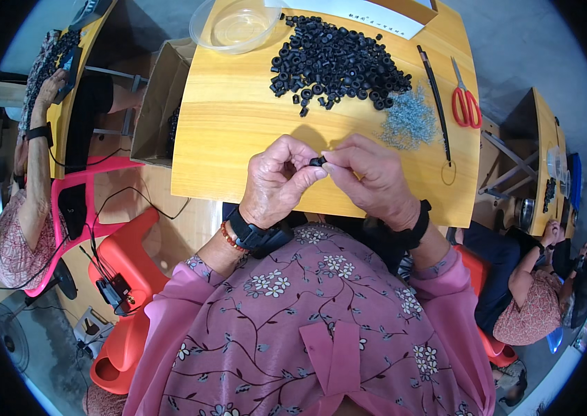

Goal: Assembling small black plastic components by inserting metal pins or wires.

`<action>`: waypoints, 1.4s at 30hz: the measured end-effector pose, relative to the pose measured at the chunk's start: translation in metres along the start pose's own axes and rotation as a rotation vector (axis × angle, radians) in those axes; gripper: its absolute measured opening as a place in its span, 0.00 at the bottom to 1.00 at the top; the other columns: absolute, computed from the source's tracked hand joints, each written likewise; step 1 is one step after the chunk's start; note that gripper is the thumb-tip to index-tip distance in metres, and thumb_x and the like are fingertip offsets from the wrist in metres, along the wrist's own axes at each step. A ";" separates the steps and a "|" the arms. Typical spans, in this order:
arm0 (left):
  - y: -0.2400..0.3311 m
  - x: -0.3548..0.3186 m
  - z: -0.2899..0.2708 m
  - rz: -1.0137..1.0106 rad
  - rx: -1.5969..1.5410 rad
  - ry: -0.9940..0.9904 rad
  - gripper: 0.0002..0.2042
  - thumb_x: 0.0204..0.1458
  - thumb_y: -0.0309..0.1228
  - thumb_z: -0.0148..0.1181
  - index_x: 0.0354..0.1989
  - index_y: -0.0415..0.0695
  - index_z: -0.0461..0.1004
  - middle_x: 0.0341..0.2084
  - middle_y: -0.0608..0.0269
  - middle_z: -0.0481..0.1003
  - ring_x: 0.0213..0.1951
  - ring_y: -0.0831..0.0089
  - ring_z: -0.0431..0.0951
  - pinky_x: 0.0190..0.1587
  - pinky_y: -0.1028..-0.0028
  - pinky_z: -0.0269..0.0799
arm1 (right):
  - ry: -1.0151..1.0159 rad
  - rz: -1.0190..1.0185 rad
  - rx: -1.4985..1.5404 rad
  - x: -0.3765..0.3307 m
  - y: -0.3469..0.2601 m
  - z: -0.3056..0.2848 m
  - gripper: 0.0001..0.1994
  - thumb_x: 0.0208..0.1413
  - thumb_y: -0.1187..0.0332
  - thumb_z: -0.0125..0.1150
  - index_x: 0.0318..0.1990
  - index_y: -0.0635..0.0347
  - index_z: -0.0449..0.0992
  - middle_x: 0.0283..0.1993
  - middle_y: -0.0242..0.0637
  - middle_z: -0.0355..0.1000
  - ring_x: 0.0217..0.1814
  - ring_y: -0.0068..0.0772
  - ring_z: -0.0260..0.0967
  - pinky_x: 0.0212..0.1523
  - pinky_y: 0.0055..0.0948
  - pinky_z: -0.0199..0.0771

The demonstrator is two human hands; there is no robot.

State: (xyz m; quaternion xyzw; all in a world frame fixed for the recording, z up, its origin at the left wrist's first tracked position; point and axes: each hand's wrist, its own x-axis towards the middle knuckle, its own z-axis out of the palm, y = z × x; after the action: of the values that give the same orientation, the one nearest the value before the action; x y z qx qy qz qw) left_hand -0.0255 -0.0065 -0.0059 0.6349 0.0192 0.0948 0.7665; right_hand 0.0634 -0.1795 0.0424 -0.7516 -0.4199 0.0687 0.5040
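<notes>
Over the near part of the yellow wooden table (224, 132), both my hands meet at the fingertips. My left hand (281, 177) pinches a small black rubber-like piece (317, 161) between thumb and forefinger. From the other side my right hand (373, 177) is closed, thumb and forefinger tips against the same piece; whether they hold something else tiny is hidden. Beyond my hands lies a large heap of small black round pieces (335, 59). At its right edge sits a pile of tiny pale, clear-looking parts (410, 119).
Red-handled scissors (465, 104) and a thin black rod (435, 100) lie on the table's right side. A clear plastic bowl (234, 28) and a white box (356, 15) stand at the back. Left of the table is a cardboard box (161, 104). Other people work at both sides.
</notes>
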 end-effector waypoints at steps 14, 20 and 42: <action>0.014 0.005 -0.005 -0.138 -0.111 -0.049 0.08 0.58 0.25 0.64 0.44 0.37 0.75 0.33 0.64 0.80 0.32 0.82 0.77 0.35 0.82 0.73 | -0.025 0.008 0.025 0.006 0.000 -0.006 0.04 0.52 0.78 0.64 0.36 0.62 0.79 0.29 0.38 0.71 0.28 0.35 0.72 0.29 0.30 0.70; 0.021 0.010 -0.008 -0.272 -0.088 -0.071 0.07 0.60 0.26 0.63 0.43 0.38 0.76 0.31 0.63 0.81 0.31 0.81 0.78 0.32 0.82 0.74 | -0.056 -0.058 -0.052 0.007 -0.004 -0.009 0.08 0.52 0.79 0.63 0.40 0.62 0.80 0.31 0.39 0.71 0.30 0.39 0.73 0.30 0.32 0.72; 0.014 0.011 0.003 -0.270 -0.456 -0.168 0.06 0.62 0.28 0.60 0.43 0.41 0.72 0.32 0.65 0.78 0.32 0.81 0.75 0.34 0.81 0.70 | -0.097 -0.046 -0.130 -0.003 -0.025 -0.026 0.19 0.51 0.74 0.67 0.52 0.62 0.72 0.36 0.43 0.69 0.36 0.47 0.72 0.35 0.39 0.73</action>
State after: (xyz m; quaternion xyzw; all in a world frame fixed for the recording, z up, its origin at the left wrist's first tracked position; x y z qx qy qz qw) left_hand -0.0162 -0.0047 0.0096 0.4432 0.0183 -0.0594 0.8943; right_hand 0.0613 -0.1960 0.0739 -0.7686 -0.4647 0.0659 0.4347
